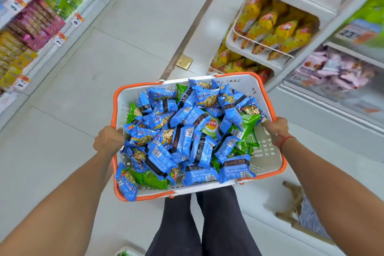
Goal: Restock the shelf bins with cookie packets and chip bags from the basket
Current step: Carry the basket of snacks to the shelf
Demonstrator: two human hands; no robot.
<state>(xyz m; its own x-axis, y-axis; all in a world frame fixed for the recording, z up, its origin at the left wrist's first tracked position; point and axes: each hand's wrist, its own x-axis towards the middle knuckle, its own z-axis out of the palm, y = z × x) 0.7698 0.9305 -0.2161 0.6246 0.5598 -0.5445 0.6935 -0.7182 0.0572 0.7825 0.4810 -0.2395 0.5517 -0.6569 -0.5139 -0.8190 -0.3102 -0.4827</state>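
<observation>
White perforated plastic basket point(268, 158), glossy crinkled cookie packets point(187, 137), left hand point(109, 139) and right hand point(277, 129) gripping orange rim

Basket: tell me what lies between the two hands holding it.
In the head view, blue cookie packets and green chip bags fill the basket between the left hand and the right hand.

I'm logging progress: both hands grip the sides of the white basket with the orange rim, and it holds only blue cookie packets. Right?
Not quite. The head view shows both hands, left and right, gripping the basket, but green chip bags lie among the blue cookie packets.
</observation>
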